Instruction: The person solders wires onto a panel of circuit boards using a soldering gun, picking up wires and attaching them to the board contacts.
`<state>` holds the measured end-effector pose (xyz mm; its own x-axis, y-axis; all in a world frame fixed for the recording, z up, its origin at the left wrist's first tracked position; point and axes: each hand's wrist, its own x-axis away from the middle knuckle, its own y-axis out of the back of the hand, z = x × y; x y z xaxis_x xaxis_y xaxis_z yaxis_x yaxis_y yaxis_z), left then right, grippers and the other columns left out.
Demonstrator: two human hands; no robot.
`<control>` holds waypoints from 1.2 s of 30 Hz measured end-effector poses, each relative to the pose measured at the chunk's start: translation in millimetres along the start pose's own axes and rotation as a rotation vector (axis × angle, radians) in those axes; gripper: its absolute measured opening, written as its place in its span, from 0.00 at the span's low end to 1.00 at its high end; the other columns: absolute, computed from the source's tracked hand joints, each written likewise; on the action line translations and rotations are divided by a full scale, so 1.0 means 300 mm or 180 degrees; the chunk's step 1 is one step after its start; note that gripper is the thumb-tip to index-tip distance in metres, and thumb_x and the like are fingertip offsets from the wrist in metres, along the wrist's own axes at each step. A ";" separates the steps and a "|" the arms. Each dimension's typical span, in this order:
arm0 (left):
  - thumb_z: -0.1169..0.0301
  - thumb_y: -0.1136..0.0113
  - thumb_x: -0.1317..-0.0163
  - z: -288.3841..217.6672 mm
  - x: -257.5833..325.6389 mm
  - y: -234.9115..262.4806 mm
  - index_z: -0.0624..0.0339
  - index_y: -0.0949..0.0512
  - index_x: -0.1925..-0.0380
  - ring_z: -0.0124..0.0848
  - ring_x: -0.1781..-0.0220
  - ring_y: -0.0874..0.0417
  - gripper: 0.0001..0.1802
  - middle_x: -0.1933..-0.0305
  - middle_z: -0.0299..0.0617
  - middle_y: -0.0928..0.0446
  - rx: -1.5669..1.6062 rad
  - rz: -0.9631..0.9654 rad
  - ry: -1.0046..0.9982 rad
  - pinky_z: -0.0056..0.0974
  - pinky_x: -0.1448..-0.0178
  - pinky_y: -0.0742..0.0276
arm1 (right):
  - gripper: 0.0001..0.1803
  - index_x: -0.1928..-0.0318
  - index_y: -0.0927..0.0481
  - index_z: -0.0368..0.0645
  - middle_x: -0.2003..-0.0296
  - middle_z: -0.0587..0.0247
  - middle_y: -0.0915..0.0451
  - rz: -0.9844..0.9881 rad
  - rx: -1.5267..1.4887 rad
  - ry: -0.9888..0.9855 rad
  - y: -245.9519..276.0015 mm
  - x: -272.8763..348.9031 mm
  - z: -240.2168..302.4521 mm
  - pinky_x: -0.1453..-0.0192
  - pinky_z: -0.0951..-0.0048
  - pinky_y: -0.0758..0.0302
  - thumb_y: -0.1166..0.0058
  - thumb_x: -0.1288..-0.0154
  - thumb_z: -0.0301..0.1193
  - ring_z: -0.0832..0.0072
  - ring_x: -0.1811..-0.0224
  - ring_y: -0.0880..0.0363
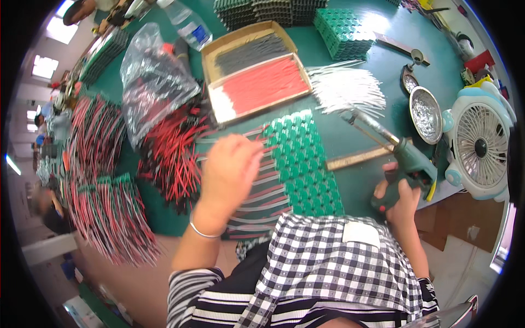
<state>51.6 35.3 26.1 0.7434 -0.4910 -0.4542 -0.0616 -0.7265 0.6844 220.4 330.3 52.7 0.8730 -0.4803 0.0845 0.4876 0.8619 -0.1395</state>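
Note:
My left hand (232,167) is over the left edge of a green circuit board panel (303,156), its fingers pinched on a thin red wire (268,148). The fingers are slightly blurred and hide part of the wire. Pale and reddish wires (260,199) stick out leftward from the panel's edge in a row below that hand. To the right, my right hand (403,199) is wrapped round the grip of a dark green soldering gun (413,164). The gun's metal tip points up and left, toward a pile of white wires (350,87), apart from the panel.
A cardboard box (251,41) holds black and red wires. Loose red and black wires (175,156), a plastic bag (153,82) and wired bundles (104,208) lie left. Stacked green panels (342,35) stand behind. A wooden strip (361,157), metal dish (425,115) and fan (481,145) are right.

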 end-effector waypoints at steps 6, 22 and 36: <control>0.77 0.38 0.46 0.247 0.063 0.160 0.61 0.20 0.68 0.39 0.65 0.21 0.04 0.68 0.43 0.22 -0.0787 -0.1492 0.0449 0.38 0.59 0.27 | 0.26 0.43 0.37 0.34 0.52 0.48 0.26 0.0231 -0.0237 0.0810 0.048 -0.180 -0.118 0.71 0.67 0.26 0.52 0.33 0.39 0.71 0.79 0.26; 0.63 0.33 0.48 0.496 0.151 -0.305 0.56 0.26 0.69 0.45 0.59 0.27 0.13 0.65 0.43 0.28 -0.1066 -0.0870 0.0685 0.47 0.56 0.31 | 0.20 0.43 0.35 0.38 0.55 0.51 0.23 0.0104 -0.0307 0.0763 0.059 -0.321 -0.134 0.69 0.70 0.25 0.54 0.32 0.32 0.74 0.76 0.27; 0.59 0.45 0.37 0.631 -0.089 -0.057 0.61 0.19 0.65 0.47 0.62 0.19 0.16 0.65 0.50 0.19 0.0014 -0.0573 0.1492 0.44 0.55 0.26 | 0.22 0.41 0.36 0.39 0.53 0.51 0.24 0.0016 -0.0232 0.0698 0.023 -0.225 -0.122 0.69 0.70 0.26 0.54 0.33 0.32 0.73 0.76 0.28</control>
<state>-93.3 -30.3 -81.5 0.9617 -0.0895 -0.2592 0.0932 -0.7824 0.6158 165.2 362.6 9.8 0.8520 -0.5068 -0.1317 0.4754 0.8541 -0.2110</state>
